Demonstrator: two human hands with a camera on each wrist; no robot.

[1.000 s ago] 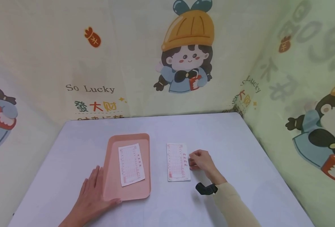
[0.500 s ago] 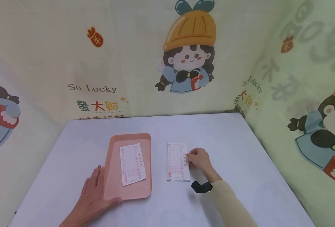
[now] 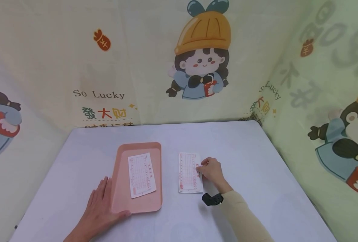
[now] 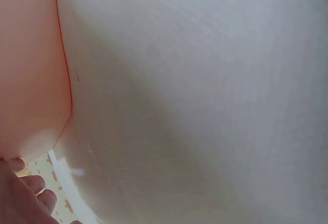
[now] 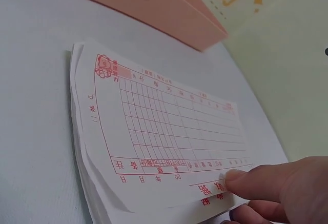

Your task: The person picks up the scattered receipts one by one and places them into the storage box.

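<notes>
Right hand [image 3: 212, 170] pinches the top slip [image 5: 174, 126] of the receipt pad [image 3: 186, 173] on the table [image 3: 236, 144], just off the right edge of the tray [image 3: 121, 181], so slow peeling's prob smartest while the left hand [image 3: 96, 205], fingers straight, rests against its left edge.

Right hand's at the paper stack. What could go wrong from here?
1. Extra sheets: the right hand pinches the edge of the paper stack, whose layers look loose in the right wrist view, so more than one might lift.
2. Stack slipping: the left hand is at the pink tray, so no second hand braces the stack; it might shift.
3. Misalignment: the slip in the tray lies askew, so anything added might not line up.
</notes>
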